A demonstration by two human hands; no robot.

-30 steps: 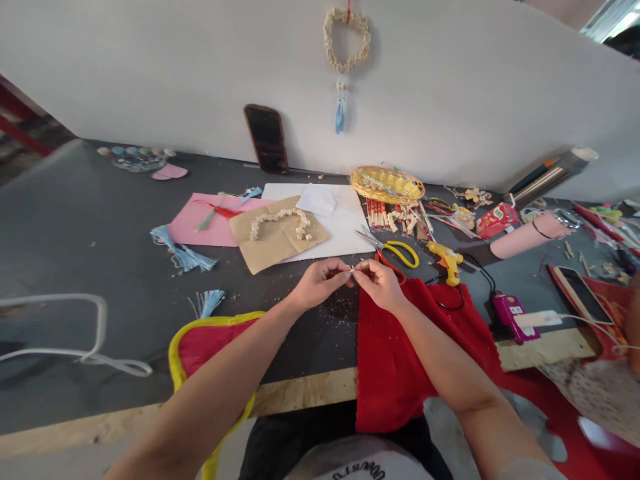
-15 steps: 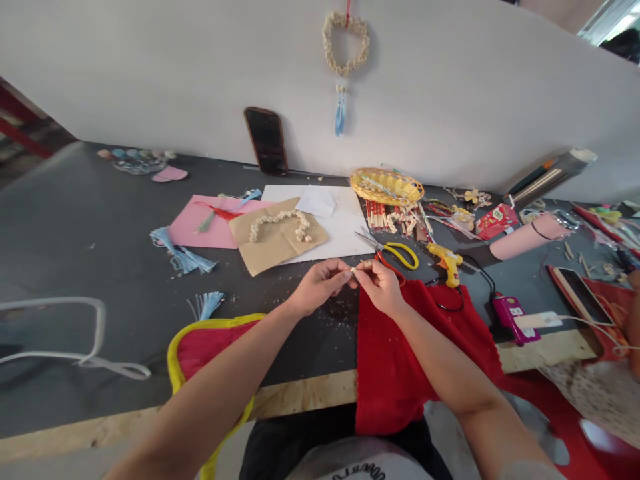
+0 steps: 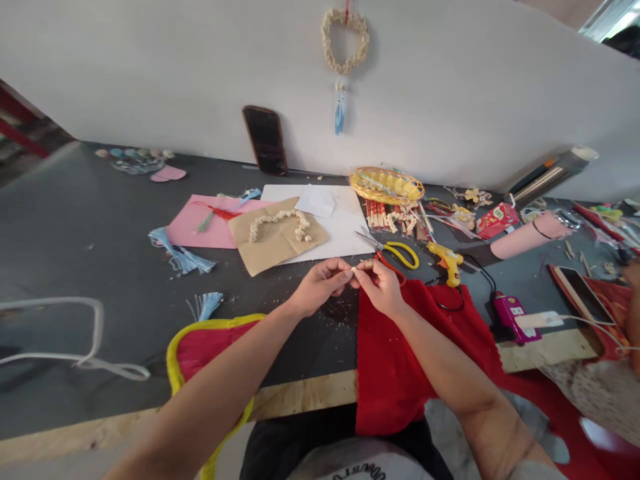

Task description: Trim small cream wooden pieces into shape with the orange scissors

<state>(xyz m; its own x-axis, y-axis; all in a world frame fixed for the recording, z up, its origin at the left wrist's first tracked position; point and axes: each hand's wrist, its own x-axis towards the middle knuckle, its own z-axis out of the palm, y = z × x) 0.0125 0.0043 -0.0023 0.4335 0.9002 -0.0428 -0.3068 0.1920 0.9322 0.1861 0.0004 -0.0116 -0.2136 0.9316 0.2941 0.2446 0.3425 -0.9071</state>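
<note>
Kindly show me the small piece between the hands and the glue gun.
Small piece (image 3: 354, 269): head view, on its pale exposed part.
Glue gun (image 3: 448, 259): head view, on its yellow body.

The dark grey table (image 3: 115, 273), with a pale wooden front edge (image 3: 310, 395), stretches across the frame. A white cord (image 3: 50, 301) lies looped at lower left. Left of centre are a large blue tassel (image 3: 183, 255), a smaller tassel (image 3: 206, 305) and a pink sheet (image 3: 185, 225). Right of centre lie scissors (image 3: 383, 247) and a yellow glue gun (image 3: 449, 263); red cloth (image 3: 393, 373) drapes over the edge at lower centre.
</note>
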